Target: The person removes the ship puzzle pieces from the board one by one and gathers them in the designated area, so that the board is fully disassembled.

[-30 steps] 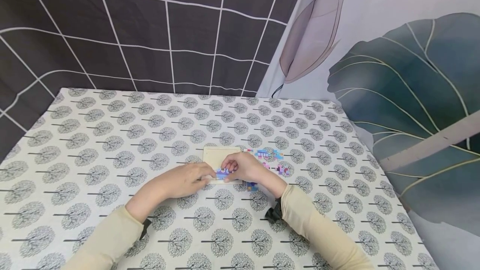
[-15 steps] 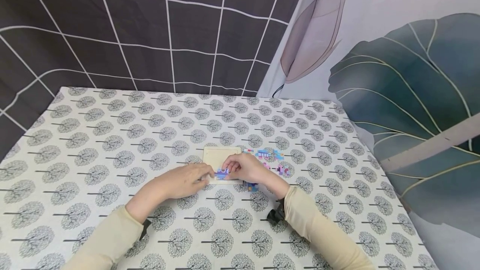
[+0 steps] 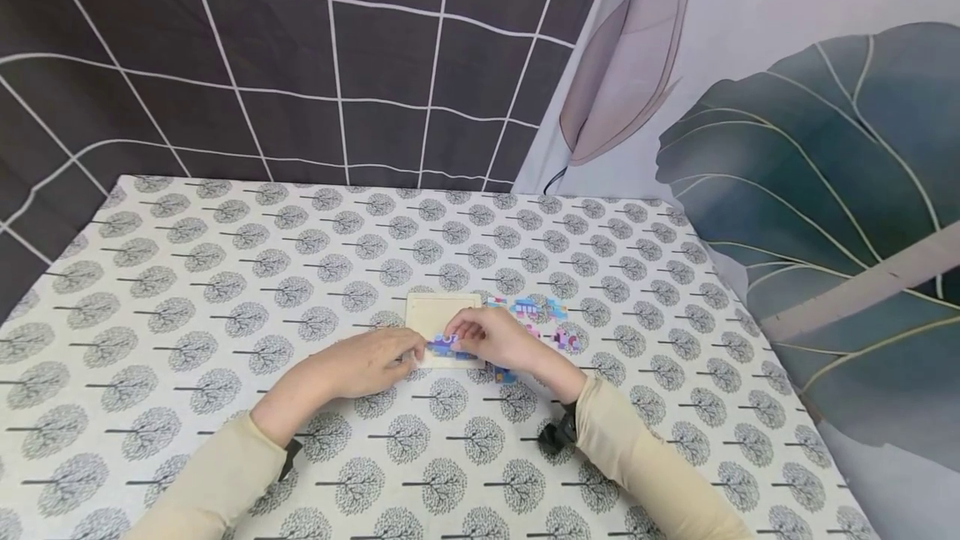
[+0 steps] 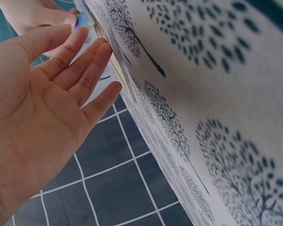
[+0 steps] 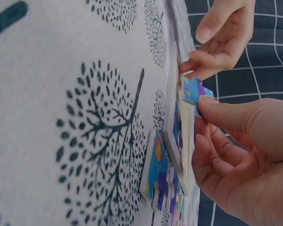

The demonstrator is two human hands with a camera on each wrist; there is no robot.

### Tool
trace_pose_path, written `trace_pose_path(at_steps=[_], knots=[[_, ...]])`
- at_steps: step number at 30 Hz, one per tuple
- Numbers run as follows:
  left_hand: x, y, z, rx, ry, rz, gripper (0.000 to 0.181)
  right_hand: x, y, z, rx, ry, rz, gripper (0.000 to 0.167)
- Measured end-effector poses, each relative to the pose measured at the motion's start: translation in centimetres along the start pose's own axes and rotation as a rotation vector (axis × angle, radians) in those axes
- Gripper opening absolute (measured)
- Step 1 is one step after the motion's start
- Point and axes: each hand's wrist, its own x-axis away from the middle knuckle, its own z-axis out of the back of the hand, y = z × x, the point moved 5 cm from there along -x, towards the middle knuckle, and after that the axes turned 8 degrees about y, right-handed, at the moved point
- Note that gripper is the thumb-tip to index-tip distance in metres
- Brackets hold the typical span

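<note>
My right hand [image 3: 504,342] pinches a blue and purple jigsaw puzzle piece [image 5: 191,89] between thumb and fingers. The piece is tilted over the lower part of a shallow cream puzzle tray [image 3: 422,312]. My left hand [image 3: 363,363] lies at the tray's left edge, its fingers loosely extended and the fingertips near the rim. In the left wrist view the left palm [image 4: 42,117] shows nothing held. More blue and purple shows inside the tray in the right wrist view, partly hidden by the rim. The right hand covers the tray's right side in the head view.
Loose puzzle pieces [image 3: 557,309] lie on the tree-patterned tablecloth [image 3: 247,315] right of the tray. Another blue piece [image 5: 155,162] lies close by the tray's rim. A dark gridded curtain [image 3: 285,48] hangs behind the table.
The right wrist has shifted slightly right, and the pinched puzzle piece has changed its tilt a little. The left hand stays almost still at the tray's left edge.
</note>
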Motion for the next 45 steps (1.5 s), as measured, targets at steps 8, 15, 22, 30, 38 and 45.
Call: trace_pose_path(at_steps=[8, 15, 22, 30, 38, 45], knots=[[0.0, 0.2, -0.1, -0.023, -0.008, 0.001, 0.024, 0.8, 0.2, 1.1, -0.025, 0.039, -0.016, 0.015], [-0.2, 0.3, 0.0, -0.049, -0.034, 0.013, 0.034, 1.5, 0.6, 1.8, -0.007, 0.042, -0.032, 0.016], [-0.2, 0.4, -0.1, -0.074, -0.031, 0.011, 0.034, 2.3, 1.3, 2.1, 0.006, 0.033, -0.062, 0.016], [-0.3, 0.4, -0.4, -0.144, 0.001, -0.007, 0.035, 3.1, 1.8, 2.0, -0.010, 0.046, -0.056, 0.017], [-0.1, 0.4, -0.5, -0.173, -0.026, 0.013, 0.037, 4.0, 2.0, 2.6, -0.035, 0.061, -0.062, 0.018], [0.0, 0.4, -0.5, -0.164, -0.072, 0.037, 0.039, 4.6, 2.3, 3.2, -0.063, 0.048, -0.073, 0.020]])
